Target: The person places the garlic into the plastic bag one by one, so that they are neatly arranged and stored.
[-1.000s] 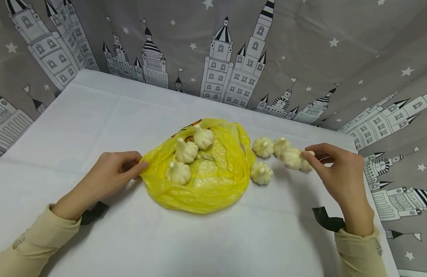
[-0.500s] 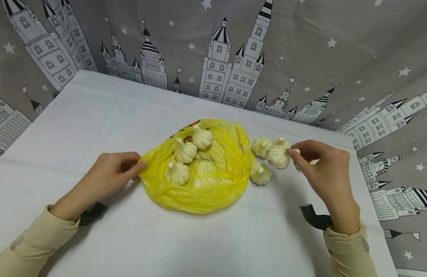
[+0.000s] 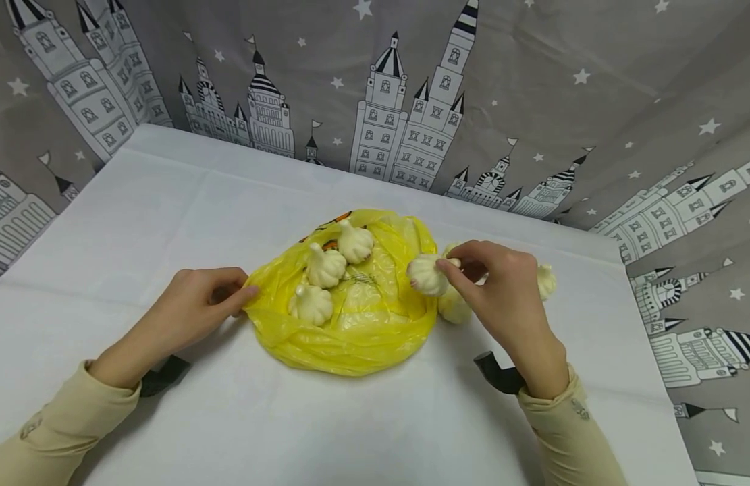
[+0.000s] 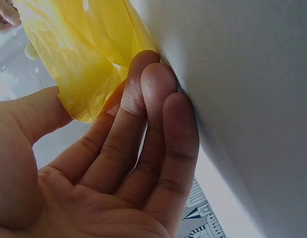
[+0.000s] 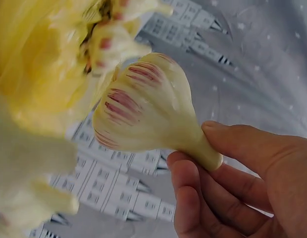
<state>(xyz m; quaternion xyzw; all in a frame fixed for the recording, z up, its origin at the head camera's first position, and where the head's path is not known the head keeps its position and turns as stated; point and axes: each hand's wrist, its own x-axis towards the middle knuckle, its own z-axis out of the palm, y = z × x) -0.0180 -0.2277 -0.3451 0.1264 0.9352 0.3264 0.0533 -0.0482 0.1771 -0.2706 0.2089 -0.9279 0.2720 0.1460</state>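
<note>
A yellow plastic bag (image 3: 356,351) lies with its mouth spread, and three garlic bulbs (image 3: 312,305) sit inside on its left side. My left hand (image 3: 195,304) pinches the bag's left edge between thumb and index finger; the left wrist view shows the yellow film (image 4: 89,59) between them. In my right hand (image 3: 502,283) a garlic bulb (image 3: 428,274) is pinched by its stem, held over the bag's right rim. The right wrist view shows this bulb's purple-streaked base (image 5: 138,99) pointing away from the fingers.
Another garlic bulb (image 3: 453,307) stands against the bag's right side, with one more behind it partly covered by my right hand. A further bulb (image 3: 545,281) lies to the right of that hand. The white table (image 3: 375,432) meets a grey castle-print cloth (image 3: 532,88) behind.
My right hand has carried a garlic bulb leftward from the row on the right to above the bag's right rim. The left hand keeps its pinch on the bag.
</note>
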